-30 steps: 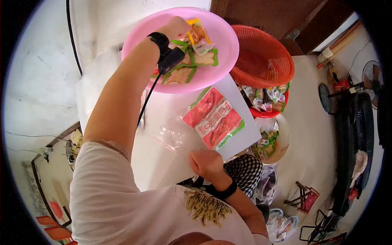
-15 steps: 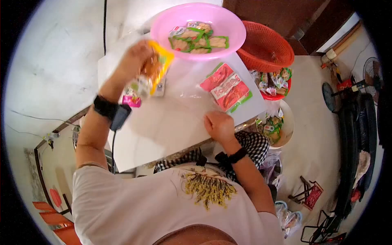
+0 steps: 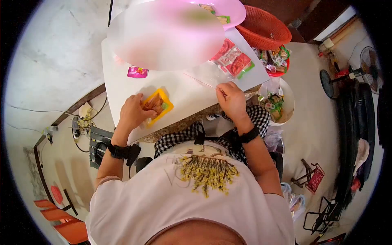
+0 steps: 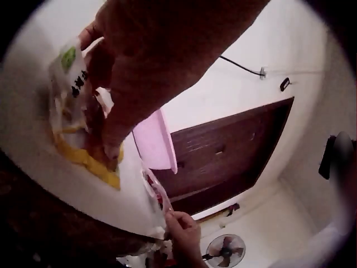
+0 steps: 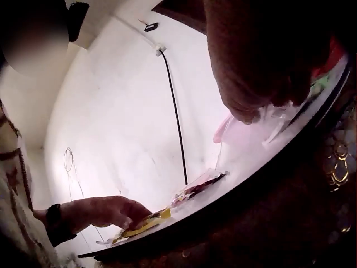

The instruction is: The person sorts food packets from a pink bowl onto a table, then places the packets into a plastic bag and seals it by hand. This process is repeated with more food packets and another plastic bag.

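Note:
My left hand [image 3: 132,112] grips a yellow-edged packet of brown food [image 3: 157,104] at the left front of the white table [image 3: 183,94]. In the left wrist view its thumb lies at the yellow edge, the fingers on the far side by a pale printed part. My right hand [image 3: 232,100], fingers curled, pinches the edge of a clear plastic bag [image 3: 204,77] at the table's right front. Just beyond it lie red-and-white packets with green edges [image 3: 234,59]. Farther back on the left is a small magenta packet [image 3: 138,72].
A pink basin [image 3: 237,14] with green-edged packets stands at the back, partly hidden by a blurred oval. Right of the table are a red basket [image 3: 265,26], a red tub of packets [image 3: 288,67] and a white bucket [image 3: 289,110].
My left hand has carried the yellow-edged packet out of the pink basin, back toward me and down to the table's left front. The right hand stays near the right front edge.

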Demonstrator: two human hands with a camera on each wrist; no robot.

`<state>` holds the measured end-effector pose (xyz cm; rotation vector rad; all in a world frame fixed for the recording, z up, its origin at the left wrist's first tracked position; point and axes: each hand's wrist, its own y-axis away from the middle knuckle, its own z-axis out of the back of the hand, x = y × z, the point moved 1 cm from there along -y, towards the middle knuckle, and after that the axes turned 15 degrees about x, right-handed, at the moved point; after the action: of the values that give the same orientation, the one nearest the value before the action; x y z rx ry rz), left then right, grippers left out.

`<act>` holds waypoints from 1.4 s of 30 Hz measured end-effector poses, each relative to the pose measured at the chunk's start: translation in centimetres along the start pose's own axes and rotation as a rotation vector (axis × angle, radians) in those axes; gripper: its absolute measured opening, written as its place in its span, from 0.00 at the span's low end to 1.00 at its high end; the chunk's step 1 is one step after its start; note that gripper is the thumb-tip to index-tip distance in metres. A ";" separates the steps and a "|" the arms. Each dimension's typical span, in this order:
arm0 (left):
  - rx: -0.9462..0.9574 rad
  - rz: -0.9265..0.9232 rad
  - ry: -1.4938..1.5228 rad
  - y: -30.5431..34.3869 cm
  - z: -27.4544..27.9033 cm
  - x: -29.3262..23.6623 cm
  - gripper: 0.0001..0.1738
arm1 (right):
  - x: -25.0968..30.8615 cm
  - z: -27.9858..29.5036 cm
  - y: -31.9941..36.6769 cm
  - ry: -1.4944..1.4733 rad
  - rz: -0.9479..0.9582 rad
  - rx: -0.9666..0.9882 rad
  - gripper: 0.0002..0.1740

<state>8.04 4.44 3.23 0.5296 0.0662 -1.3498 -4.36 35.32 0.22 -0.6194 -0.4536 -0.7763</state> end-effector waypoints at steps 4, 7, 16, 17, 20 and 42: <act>0.143 0.040 0.099 0.6 -0.6 0.7 0.30 | 0.8 0.9 0.0 0.021 -0.012 -0.025 0.04; 0.212 -0.008 0.364 0.2 -2.0 1.8 0.22 | 1.1 1.4 -0.1 0.017 0.002 -0.066 0.04; 0.663 -0.302 1.308 -4.1 -2.3 -8.3 0.19 | 1.8 2.6 0.1 -0.041 -0.024 -0.128 0.06; 0.703 -0.343 1.342 -4.9 -2.2 -9.3 0.21 | 1.7 2.7 0.0 -0.046 -0.013 -0.136 0.06; 0.788 -0.464 1.414 -7.0 -2.4 -11.4 0.26 | 1.7 3.1 0.1 -0.057 -0.026 -0.128 0.07; 0.866 -0.408 1.409 -10.3 -2.6 -15.3 0.26 | 1.9 5.2 -0.1 -0.050 -0.055 -0.224 0.09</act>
<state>-4.54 18.13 2.85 2.2217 0.7898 -1.0837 -4.03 37.73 5.24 -0.8395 -0.4337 -0.8726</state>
